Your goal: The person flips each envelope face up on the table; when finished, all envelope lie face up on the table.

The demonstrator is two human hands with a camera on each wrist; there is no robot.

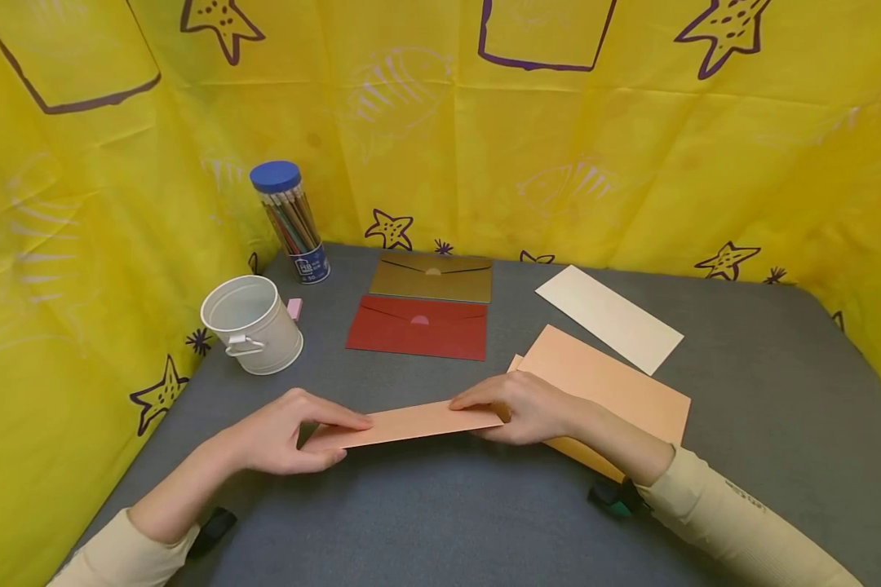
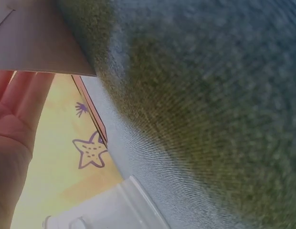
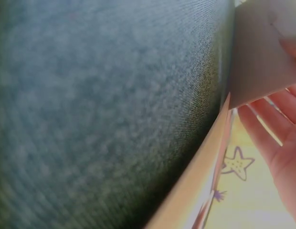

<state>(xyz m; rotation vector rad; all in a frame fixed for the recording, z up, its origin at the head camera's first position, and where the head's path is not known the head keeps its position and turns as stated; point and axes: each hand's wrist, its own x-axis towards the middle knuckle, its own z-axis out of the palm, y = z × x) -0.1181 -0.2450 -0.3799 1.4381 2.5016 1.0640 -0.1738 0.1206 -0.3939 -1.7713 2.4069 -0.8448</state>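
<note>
A peach envelope (image 1: 411,422) is held tilted over the front of the table, one end in each hand. My left hand (image 1: 275,432) pinches its left end, fingers on the upper face and thumb at the near edge. At the other end, my right hand (image 1: 532,409) grips it with fingertips on top; its thumb is partly hidden. Both wrist views show the shaded underside of the envelope (image 2: 38,43) (image 3: 260,62). Behind the right hand lie more peach and orange envelopes (image 1: 609,375), overlapping each other.
Red (image 1: 418,330) and gold (image 1: 429,281) envelopes lie at the back centre, a cream one (image 1: 609,318) at back right. A white bucket (image 1: 253,326), a pink eraser (image 1: 294,309) and a blue-lidded pencil tub (image 1: 291,222) stand left. Yellow cloth (image 1: 440,163) surrounds the grey table (image 1: 411,522).
</note>
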